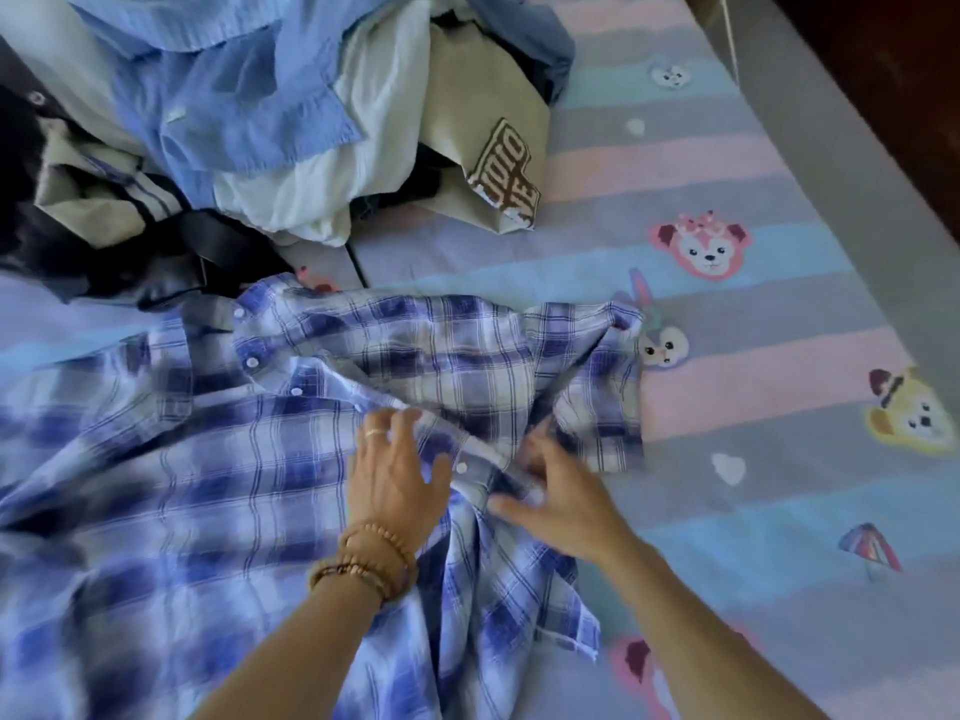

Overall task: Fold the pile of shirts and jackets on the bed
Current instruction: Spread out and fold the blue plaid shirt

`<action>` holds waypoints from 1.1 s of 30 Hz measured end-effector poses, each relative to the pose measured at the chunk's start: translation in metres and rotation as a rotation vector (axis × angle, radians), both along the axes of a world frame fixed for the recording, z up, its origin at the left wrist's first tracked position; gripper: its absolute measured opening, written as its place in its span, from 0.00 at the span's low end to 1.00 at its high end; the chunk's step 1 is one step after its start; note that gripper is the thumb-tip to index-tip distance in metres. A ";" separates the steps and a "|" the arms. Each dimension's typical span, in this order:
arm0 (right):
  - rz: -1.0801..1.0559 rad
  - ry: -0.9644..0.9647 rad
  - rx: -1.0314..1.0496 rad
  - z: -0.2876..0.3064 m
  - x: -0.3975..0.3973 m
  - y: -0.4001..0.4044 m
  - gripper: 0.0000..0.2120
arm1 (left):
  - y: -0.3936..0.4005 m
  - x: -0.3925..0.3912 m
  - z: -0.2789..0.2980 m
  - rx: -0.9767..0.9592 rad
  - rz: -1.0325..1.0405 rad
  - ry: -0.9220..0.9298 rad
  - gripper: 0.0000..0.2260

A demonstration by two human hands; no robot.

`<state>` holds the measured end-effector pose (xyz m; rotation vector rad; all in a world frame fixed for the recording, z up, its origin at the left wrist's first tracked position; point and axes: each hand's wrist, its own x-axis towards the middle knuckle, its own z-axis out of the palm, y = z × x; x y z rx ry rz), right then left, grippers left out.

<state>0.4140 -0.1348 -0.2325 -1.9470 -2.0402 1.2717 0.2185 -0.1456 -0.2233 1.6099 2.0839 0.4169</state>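
A blue and white plaid shirt (197, 459) lies spread front-up across the bed, its white buttons running along the placket. My left hand (395, 475), with a ring and beaded bracelets, rests flat on the shirt beside the placket, fingers spread. My right hand (556, 501) pinches the placket edge near a button. A short sleeve (597, 397) is bunched to the right. Behind the shirt sits the pile of clothes (249, 122): light blue shirts, a white garment, a beige top with a brown print and dark jackets.
The bed sheet (727, 314) is striped pink, blue and grey with cartoon animal faces. A grey bed edge (852, 163) runs along the right, with dark floor beyond it.
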 end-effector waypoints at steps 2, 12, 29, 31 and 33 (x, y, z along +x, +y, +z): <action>0.008 -0.086 -0.193 0.005 -0.002 -0.024 0.31 | -0.026 -0.011 0.003 -0.211 0.061 -0.128 0.10; -0.217 0.529 -0.579 0.093 -0.079 -0.140 0.06 | -0.134 -0.065 0.011 -0.693 0.534 -0.970 0.39; -0.782 0.216 0.264 -0.007 -0.072 -0.237 0.08 | -0.234 -0.116 -0.023 -0.499 0.332 -0.510 0.06; -0.903 0.158 0.428 0.016 -0.057 -0.241 0.11 | -0.239 -0.104 -0.022 -0.455 0.280 -0.460 0.07; -0.833 0.060 0.549 0.031 -0.034 -0.254 0.19 | -0.248 -0.090 -0.022 -0.462 0.239 -0.448 0.09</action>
